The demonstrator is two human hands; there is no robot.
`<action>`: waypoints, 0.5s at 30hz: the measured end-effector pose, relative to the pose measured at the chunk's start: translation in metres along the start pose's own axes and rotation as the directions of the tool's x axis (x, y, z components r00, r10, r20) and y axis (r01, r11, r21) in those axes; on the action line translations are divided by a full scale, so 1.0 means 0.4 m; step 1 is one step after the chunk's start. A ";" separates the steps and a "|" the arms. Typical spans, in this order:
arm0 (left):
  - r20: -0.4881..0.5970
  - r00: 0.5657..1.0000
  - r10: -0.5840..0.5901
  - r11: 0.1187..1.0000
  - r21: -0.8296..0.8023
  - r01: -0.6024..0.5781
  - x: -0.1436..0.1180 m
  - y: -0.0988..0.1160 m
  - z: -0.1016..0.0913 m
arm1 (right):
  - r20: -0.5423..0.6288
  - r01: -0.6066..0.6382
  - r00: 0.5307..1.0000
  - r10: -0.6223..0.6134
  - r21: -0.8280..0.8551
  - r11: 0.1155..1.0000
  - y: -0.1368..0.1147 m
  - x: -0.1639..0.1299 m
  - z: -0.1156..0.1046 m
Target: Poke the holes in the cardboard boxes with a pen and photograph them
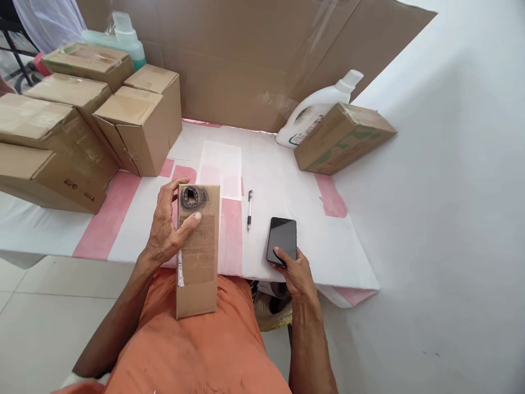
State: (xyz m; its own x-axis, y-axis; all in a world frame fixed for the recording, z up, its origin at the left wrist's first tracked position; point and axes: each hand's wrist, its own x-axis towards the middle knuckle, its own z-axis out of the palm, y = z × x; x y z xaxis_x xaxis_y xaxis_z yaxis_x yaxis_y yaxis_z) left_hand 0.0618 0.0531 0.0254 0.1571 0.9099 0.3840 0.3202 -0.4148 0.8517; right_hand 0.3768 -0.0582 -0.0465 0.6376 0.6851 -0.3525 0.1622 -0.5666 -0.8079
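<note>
My left hand (170, 221) grips a tall narrow cardboard box (197, 295) by its left side, the thumb lying across its front. Near the box's top is a small dark hole ringed with black scribbled lines, and a white label strip runs down its left edge. A black smartphone (283, 238) is in my right hand (296, 268), thumb on the lower part of its dark screen. The phone is at the table's front edge. Between box and phone lies a black and clear pen (250, 210). A thin white sheet (221, 164) lies behind the box.
Several cardboard boxes (131, 109) are stacked on the table's left, with a bottle of green liquid (131, 44) behind. At the back right, a white jug (315, 109) stands behind a tilted carton (348, 137). A cardboard panel (229, 60) and a white wall (451, 191) bound the table (279, 186).
</note>
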 end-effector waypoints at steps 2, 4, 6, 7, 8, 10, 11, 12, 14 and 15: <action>-0.002 1.000 0.000 1.000 0.002 0.000 0.001 -0.001 0.003 | 0.108 -0.059 0.994 0.028 0.295 0.954 -0.012 -0.025 -0.009; 0.004 1.000 0.001 1.000 0.009 -0.002 0.003 0.000 0.006 | 0.213 -0.160 0.976 0.040 0.583 0.796 -0.036 -0.053 -0.015; 0.012 1.000 0.010 1.000 0.007 -0.010 0.006 0.003 0.009 | 0.282 -0.225 0.959 0.018 0.726 0.650 -0.076 -0.083 -0.019; 0.016 1.000 0.017 1.000 0.006 -0.017 0.007 0.004 0.011 | 0.294 -0.219 0.956 -0.015 0.745 0.631 -0.102 -0.099 -0.019; 0.020 1.000 0.023 1.000 0.007 -0.023 0.009 0.005 0.013 | 0.303 -0.197 0.950 -0.067 0.755 0.625 -0.132 -0.115 -0.019; 0.028 0.999 0.032 0.999 0.021 -0.033 0.012 0.009 0.017 | 0.339 -0.139 0.914 -0.224 0.778 0.612 -0.197 -0.148 -0.013; 0.033 0.999 0.035 0.999 0.031 -0.036 0.013 0.010 0.019 | 0.372 -0.122 0.875 -0.310 0.790 0.601 -0.229 -0.165 -0.006; 0.037 0.999 0.039 0.998 0.041 -0.041 0.013 0.012 0.021 | 0.413 -0.123 0.824 -0.387 0.799 0.589 -0.258 -0.181 0.004; 0.036 0.998 0.051 0.998 0.044 -0.053 0.013 0.016 0.024 | 0.508 -0.170 0.708 -0.491 0.797 0.579 -0.306 -0.211 0.034; 0.033 0.998 0.062 0.997 0.042 -0.063 0.013 0.017 0.025 | 0.544 -0.200 0.661 -0.517 0.792 0.577 -0.322 -0.223 0.054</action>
State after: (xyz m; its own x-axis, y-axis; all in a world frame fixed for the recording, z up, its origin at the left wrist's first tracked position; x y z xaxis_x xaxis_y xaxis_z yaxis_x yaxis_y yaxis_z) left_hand 0.0740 0.0548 0.0296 0.2077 0.8817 0.4236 0.3484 -0.4713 0.8102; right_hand 0.2827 -0.0365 0.0791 -0.0716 0.9948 -0.0722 -0.6305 -0.1012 -0.7696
